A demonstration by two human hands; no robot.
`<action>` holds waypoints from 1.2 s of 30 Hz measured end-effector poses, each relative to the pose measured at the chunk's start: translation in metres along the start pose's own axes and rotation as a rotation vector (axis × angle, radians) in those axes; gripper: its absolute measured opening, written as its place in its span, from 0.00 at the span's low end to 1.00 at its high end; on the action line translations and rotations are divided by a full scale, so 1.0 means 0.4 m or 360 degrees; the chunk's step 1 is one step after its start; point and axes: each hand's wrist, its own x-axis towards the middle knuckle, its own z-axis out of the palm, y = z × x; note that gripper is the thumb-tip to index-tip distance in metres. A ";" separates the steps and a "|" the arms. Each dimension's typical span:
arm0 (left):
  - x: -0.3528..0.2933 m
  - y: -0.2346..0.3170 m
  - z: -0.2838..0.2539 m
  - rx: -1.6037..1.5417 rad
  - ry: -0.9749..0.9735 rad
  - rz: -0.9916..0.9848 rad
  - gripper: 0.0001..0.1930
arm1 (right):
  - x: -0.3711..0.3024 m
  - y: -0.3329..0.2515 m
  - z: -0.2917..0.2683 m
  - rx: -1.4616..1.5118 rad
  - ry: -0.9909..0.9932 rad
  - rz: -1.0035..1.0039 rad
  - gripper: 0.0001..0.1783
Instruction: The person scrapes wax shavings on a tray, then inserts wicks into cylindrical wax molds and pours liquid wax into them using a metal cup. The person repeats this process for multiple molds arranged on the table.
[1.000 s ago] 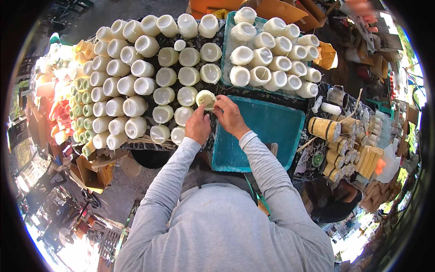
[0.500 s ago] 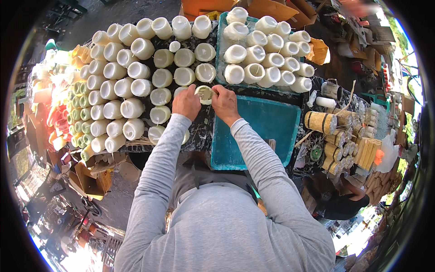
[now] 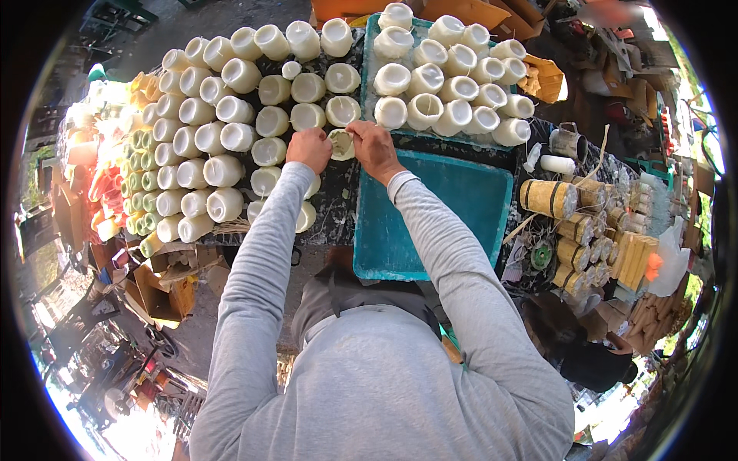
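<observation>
A cream-white wax candle (image 3: pixel 342 144) stands between my hands, its round hollowed top facing me. My left hand (image 3: pixel 310 148) is closed at its left side, with the fingertips near the rim. From the right, my right hand (image 3: pixel 375 150) reaches over the far edge of the top, thumb and fingers pinched together. Whatever is between the fingers of either hand is too small to see. Just beyond is another candle (image 3: pixel 342 111), in a column with several more. A whiter candle (image 3: pixel 308 117) is to the left of that one.
Rows of candles (image 3: pixel 223 170) cover the table's left half. A teal tray (image 3: pixel 434 211) lies right of my forearms; a second tray (image 3: pixel 370 61) behind it bears many candles. Bundled wooden sticks (image 3: pixel 547 198) are at the right. A person (image 3: pixel 592 361) is at the lower right.
My right fingertips have moved leftward over the far rim of the candle. My left hand stays by its left side. The whole view has shifted slightly.
</observation>
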 end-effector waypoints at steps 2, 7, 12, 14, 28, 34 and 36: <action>0.029 0.007 -0.002 0.0181 -0.0143 -0.0020 0.16 | -0.016 -0.005 -0.003 -0.0066 -0.0058 0.0362 0.12; 0.056 0.023 -0.002 0.0240 -0.0366 -0.0161 0.18 | -0.055 -0.023 0.008 -0.0224 -0.0218 0.0759 0.12; 0.063 -0.004 -0.010 0.0206 -0.0329 -0.0114 0.18 | -0.011 0.004 0.020 -0.0349 -0.0060 0.0499 0.10; 0.073 -0.019 -0.014 0.0333 -0.0138 0.0047 0.17 | 0.018 0.022 0.017 -0.0423 -0.0167 0.0485 0.11; 0.053 0.037 -0.012 0.0504 -0.0169 0.0235 0.12 | 0.014 0.026 -0.015 -0.0561 -0.0644 0.0458 0.15; 0.052 0.046 -0.024 0.0493 -0.0085 0.0613 0.13 | -0.011 -0.031 0.000 0.1119 -0.0258 0.1838 0.09; 0.056 0.043 -0.028 0.0455 -0.0134 0.0546 0.15 | -0.023 -0.045 0.007 0.1157 -0.0159 0.1942 0.09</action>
